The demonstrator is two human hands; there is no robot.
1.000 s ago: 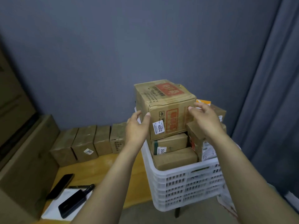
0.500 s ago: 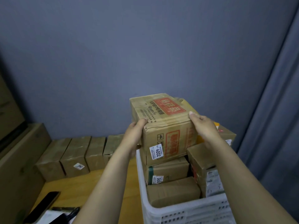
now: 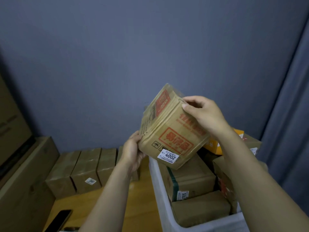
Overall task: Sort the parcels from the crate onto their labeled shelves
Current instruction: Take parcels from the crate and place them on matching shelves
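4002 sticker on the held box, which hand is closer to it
Left. The left hand grips the box at its lower left corner, just beside the 4002 sticker; the right hand holds the upper right corner, farther away.

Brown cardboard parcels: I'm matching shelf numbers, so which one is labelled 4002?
The red-printed brown cardboard parcel, gripped tilted by left hand and right hand above the white plastic crate; its white sticker reads 4002.

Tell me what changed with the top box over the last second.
The box was lifted from the crate and tipped leftward. The left grip now holds its lower corner, the right grip its upper edge. The other parcels in it stayed put.
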